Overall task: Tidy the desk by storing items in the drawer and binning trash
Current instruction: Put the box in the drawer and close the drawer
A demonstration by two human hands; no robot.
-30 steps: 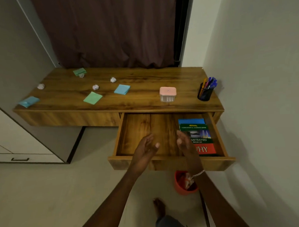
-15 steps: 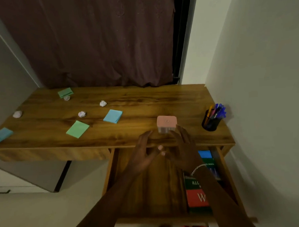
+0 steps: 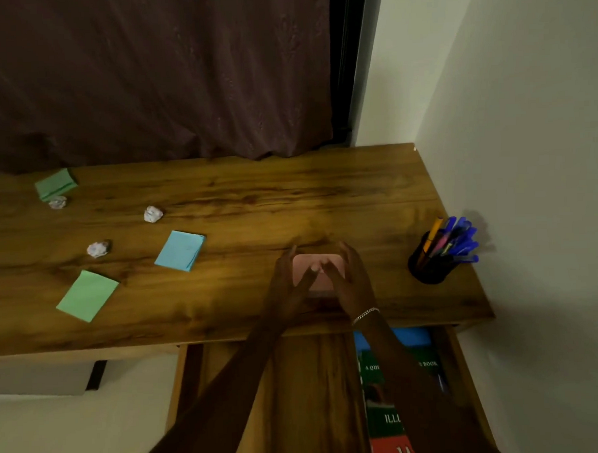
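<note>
Seen from above, a wooden surface [image 3: 255, 207] stands against a dark curtain [image 3: 154, 75] and a pale wall. Both hands reach over its front edge to a small pink-lidded box [image 3: 318, 271] near the front right. The left hand [image 3: 288, 278] cups the box's left side and the right hand [image 3: 353, 278], with a silver bracelet [image 3: 365, 315] on its wrist, cups the right side; their fingers are curled around it and the thumbs lie across the lid, almost meeting. Whether the box is lifted or resting cannot be told.

Below the front edge, the drawer [image 3: 298, 397] is pulled open, with a stack of books [image 3: 388, 417] lying along its right side, partly hidden by the right forearm.

At far right, a black pen cup [image 3: 429, 267] holds mostly blue pens. To the left lie a blue sticky-note pad [image 3: 180, 250], a green pad [image 3: 87, 295], and a second green pad [image 3: 56, 184] further back. Three crumpled paper balls sit among them: one [image 3: 57, 202] touching the far green pad, one [image 3: 153, 214] mid-surface, one [image 3: 98, 249] nearer.
</note>
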